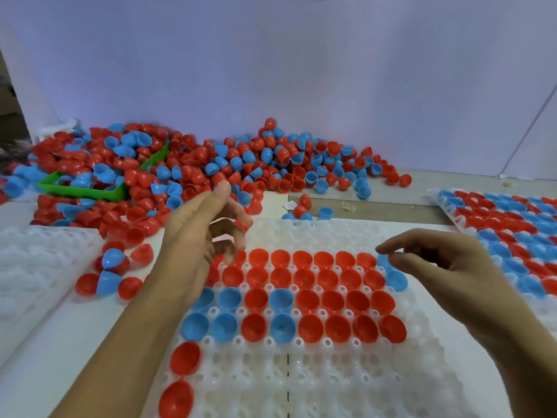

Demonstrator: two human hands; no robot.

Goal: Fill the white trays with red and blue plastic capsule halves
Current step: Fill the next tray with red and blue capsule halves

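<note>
A white tray (331,384) lies in front of me, its middle rows holding red halves (328,279) and blue halves (229,300), cups facing up. Two more red halves (185,357) sit at its near left edge. My left hand (202,236) hovers over the tray's far left corner with loosely curled fingers, and I see nothing held in them. Over the right end of the filled rows hovers my right hand (452,267), fingers relaxed, just above two blue halves (396,280).
A big heap of loose red and blue halves (247,164) lies along the back wall, partly burying a green bin (87,191). A filled tray (449,206) sits at the right. An empty white tray (39,254) lies at the left, with a few loose halves (111,276) beside it.
</note>
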